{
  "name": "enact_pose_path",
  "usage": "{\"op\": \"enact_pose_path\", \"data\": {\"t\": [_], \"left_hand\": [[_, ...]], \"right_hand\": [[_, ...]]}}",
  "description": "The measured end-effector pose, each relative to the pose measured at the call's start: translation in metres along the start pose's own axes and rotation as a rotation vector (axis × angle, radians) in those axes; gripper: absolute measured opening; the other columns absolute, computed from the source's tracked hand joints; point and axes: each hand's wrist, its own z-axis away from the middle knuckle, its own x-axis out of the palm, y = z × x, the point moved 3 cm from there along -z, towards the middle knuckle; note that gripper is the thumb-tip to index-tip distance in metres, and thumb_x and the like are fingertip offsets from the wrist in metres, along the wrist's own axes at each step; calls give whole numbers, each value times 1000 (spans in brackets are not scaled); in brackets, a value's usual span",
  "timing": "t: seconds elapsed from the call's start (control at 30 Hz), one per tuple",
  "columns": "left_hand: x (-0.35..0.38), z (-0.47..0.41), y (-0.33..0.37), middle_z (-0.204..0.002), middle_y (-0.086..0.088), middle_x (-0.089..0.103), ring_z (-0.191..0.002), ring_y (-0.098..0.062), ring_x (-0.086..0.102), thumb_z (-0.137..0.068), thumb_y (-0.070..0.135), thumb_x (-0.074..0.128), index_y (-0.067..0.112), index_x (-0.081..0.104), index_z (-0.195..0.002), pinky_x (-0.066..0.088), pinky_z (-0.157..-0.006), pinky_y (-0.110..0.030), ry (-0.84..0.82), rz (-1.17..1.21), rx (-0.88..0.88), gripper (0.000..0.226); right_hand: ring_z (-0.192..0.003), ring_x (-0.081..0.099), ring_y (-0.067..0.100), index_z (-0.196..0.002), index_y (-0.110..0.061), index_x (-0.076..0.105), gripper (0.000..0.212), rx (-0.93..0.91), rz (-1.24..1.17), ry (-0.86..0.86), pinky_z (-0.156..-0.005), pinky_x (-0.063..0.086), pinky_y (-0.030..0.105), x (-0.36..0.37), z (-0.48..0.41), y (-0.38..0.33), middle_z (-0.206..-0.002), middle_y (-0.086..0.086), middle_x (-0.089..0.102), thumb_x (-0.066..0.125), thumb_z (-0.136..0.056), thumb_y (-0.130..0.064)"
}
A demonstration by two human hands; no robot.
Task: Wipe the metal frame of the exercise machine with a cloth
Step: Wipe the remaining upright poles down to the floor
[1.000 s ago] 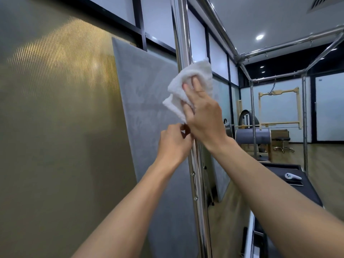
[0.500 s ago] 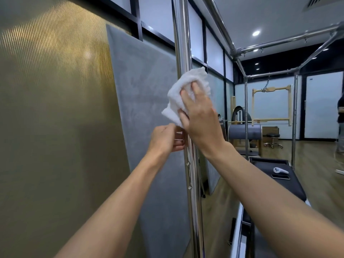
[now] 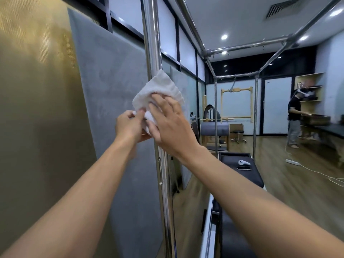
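A shiny vertical metal post [image 3: 151, 43] of the exercise machine frame runs top to bottom through the middle of the view. A white cloth [image 3: 158, 90] is wrapped against the post at about chest height. My right hand [image 3: 171, 125] presses the cloth onto the post with its fingers spread over it. My left hand [image 3: 129, 125] pinches the cloth's lower left corner just left of the post. Overhead frame bars [image 3: 247, 45] run back to the far uprights.
A grey padded panel [image 3: 111, 90] leans on the gold wall directly left of the post. The machine's black padded bed [image 3: 242, 175] lies to the right, with a white controller [image 3: 243, 162] and a phone on it. A person [image 3: 295, 116] stands at far right by shelves.
The cloth and both hands have slid down the post. My left hand has moved from gripping the post to pinching the cloth's corner. The view turned right, and a person now shows.
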Motion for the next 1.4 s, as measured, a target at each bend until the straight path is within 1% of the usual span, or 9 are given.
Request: {"op": "enact_pose_path", "data": {"t": [0.17,0.27,0.37,0.5,0.67,0.8,1.0,1.23,1.4], "left_hand": [[2,-17,5,-89,-6,72,-79,-24,65,-87,40,67,22,62,-81,56,-75,-36,110,-136,83,19],[5,-12,17,-97,-1,68,-96,-26,66,-82,41,69,23,58,-93,54,-88,-41,238,-241,219,24],[6,-1,25,-80,12,54,-94,-24,60,-89,28,66,21,53,-96,48,-82,-38,274,-388,383,16],[2,2,30,-94,1,58,-94,-25,58,-85,23,69,20,49,-98,46,-81,-40,313,-426,484,24],[5,-4,42,-86,5,57,-97,-28,61,-86,26,68,19,51,-92,49,-87,-43,322,-395,435,19],[9,-7,29,-82,1,69,-85,-30,70,-73,37,67,27,56,-77,58,-80,-48,184,-252,306,15],[16,-4,36,-94,-3,73,-90,-23,72,-67,39,65,27,61,-87,58,-87,-48,44,-64,262,24],[10,10,24,-73,-12,72,-80,-31,72,-66,49,64,4,69,-74,60,-74,-50,-8,-402,270,45],[12,18,38,-77,-3,71,-79,-23,67,-90,27,62,10,71,-83,54,-73,-38,82,-534,492,20]], "right_hand": [[-112,47,35,-113,-9,65,24,159,-168,20,-86,47,42,-6,-19,11,-132,12,53,58,-92,-19],[-108,52,35,-115,-11,62,27,284,-276,37,-84,49,44,-7,-20,14,-124,11,49,64,-88,-15],[-104,55,27,-122,-14,56,37,368,-373,23,-79,50,38,-4,-4,14,-121,7,46,68,-87,-18],[-93,57,20,-117,-16,54,38,462,-455,1,-75,45,30,-6,-6,18,-116,3,49,73,-85,-23],[-95,55,15,-117,-14,50,38,536,-511,93,-82,47,31,-3,-22,21,-115,3,55,70,-86,-23],[-97,61,17,-118,-15,52,36,552,-575,84,-83,52,42,6,6,22,-112,1,62,69,-88,-27],[-98,65,14,-115,-16,56,33,623,-600,64,-86,53,40,-1,-13,28,-110,-4,67,68,-89,-32],[-92,63,18,-108,-15,55,22,618,-590,59,-80,52,45,7,22,21,-103,-2,65,60,-94,-33],[-100,57,13,-115,-15,54,28,533,-551,62,-86,48,30,-2,-4,26,-111,-6,57,65,-91,-26]]}}
